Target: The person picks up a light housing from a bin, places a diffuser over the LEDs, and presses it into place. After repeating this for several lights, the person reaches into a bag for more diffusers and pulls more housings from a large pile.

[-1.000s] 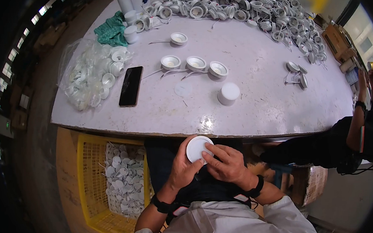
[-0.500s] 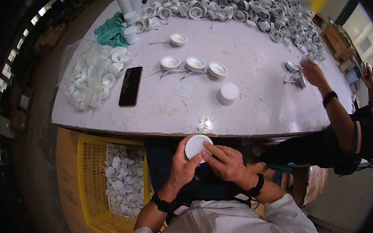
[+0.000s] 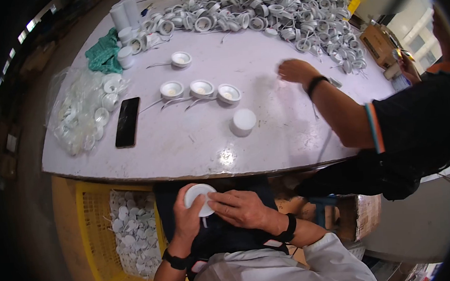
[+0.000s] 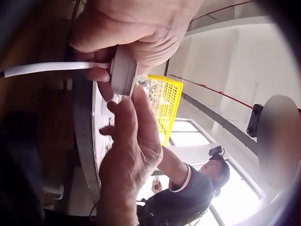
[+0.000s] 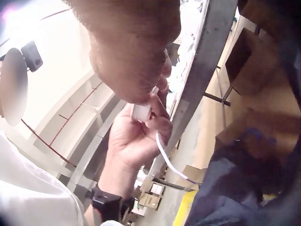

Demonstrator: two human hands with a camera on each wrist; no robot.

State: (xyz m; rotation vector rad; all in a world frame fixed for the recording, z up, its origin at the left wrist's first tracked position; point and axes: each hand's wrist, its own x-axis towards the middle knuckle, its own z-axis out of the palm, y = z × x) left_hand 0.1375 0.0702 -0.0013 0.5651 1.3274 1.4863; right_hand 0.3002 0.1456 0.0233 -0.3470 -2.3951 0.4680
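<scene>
A round white downlight (image 3: 199,200) with a white cable (image 4: 56,68) is held just off the table's near edge. My left hand (image 3: 187,216) grips it, fingers round the rim and thumb on the flat face. My right hand (image 3: 242,209) pinches its right edge, with fingers on the face side and others behind, as the left wrist view shows. The cable hangs from the back of the light. On the table, beyond the hands, stand a white cylinder (image 3: 244,121) with a flat top and several open white lamp cups (image 3: 201,89) with wires.
Another person's arm (image 3: 339,110) reaches over the table (image 3: 174,154) from the right. A big pile of lamp housings (image 3: 279,13) lies at the back. Left are a phone (image 3: 128,122), a plastic bag of white parts (image 3: 81,110) and a green cloth (image 3: 103,52). A yellow crate (image 3: 94,236) stands below.
The head view has shifted, so the table appears further left and lower. Both hands keep the downlight, and its cable now shows below it. The other person's hand has swept left across the table.
</scene>
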